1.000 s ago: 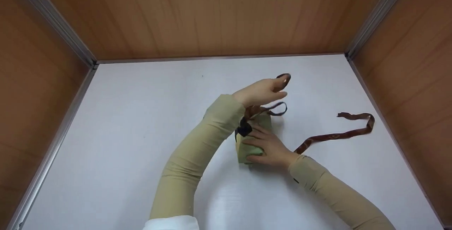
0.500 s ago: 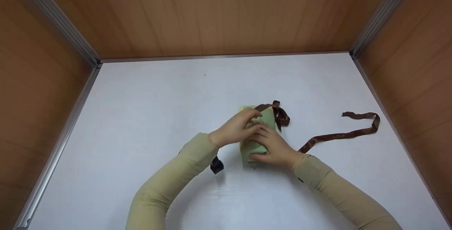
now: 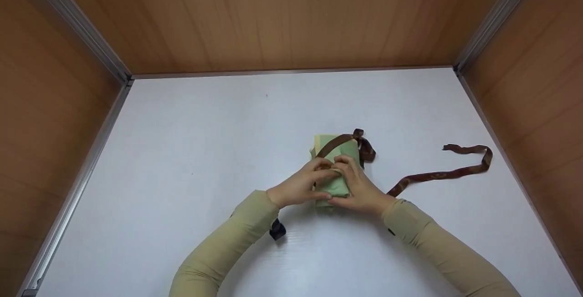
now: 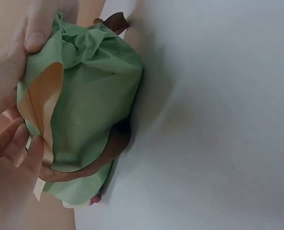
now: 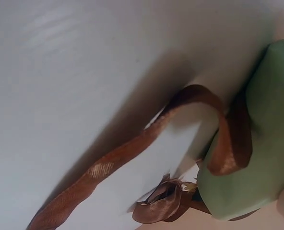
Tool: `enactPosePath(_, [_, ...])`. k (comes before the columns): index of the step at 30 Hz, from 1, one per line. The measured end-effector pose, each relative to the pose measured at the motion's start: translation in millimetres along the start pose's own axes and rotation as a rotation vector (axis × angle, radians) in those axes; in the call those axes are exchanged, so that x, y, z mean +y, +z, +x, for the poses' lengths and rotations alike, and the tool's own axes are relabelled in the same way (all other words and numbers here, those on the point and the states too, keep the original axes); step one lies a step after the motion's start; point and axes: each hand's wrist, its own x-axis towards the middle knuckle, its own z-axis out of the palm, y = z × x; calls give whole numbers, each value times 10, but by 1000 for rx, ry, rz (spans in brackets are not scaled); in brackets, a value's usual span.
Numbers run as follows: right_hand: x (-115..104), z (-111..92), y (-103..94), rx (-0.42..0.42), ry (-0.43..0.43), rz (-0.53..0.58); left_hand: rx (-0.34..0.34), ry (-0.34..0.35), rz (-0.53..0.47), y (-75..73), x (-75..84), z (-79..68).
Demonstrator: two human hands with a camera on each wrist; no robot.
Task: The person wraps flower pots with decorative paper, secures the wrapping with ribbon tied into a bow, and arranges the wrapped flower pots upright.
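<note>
Package [image 4: 94, 100] of creased green paper lies on the white table [image 3: 205, 128], its long axis pointing away from the person. Left hand [image 3: 300, 185] and right hand [image 3: 362, 190] grip its nearer half. One fold [image 4: 43, 98] gapes like a pocket (peach inside; contents are hidden). Brown ribbon [image 3: 336, 144], smooth and curling, crosses it.
</note>
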Motion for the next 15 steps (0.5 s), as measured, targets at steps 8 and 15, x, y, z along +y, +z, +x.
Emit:
enactPosePath(8, [-2, 11, -30, -80, 39, 76, 15, 72, 265, 11, 66, 14])
enactPosePath(15, [25, -14, -169, -66, 165, 235, 34, 118, 410, 56, 126, 71])
